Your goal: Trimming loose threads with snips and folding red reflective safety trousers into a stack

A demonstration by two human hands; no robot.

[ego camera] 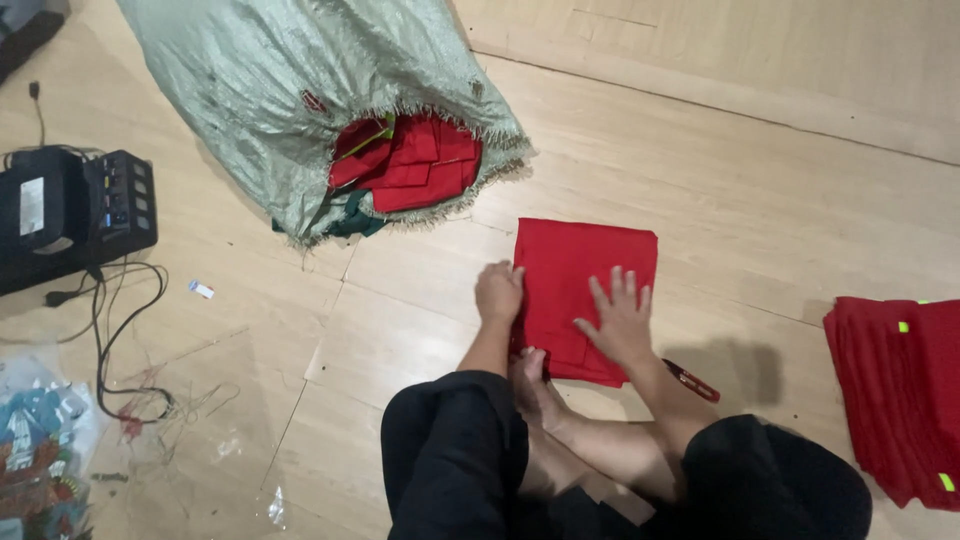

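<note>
Pale wood-plank floor (760, 190), evenly lit; black device (70, 215) with cables at left.

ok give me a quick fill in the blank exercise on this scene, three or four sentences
1. Both hands rest on a folded ____ cloth on the floor.
2. The right hand lies flat with its fingers ____.
3. The green woven sack lies open, with more red cloth ____ it.
4. A black device with cables sits on the person's ____ side.

Missing words: red; spread; inside; left

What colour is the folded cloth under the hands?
Red, the folded cloth is plain; head view shows it best.
</note>
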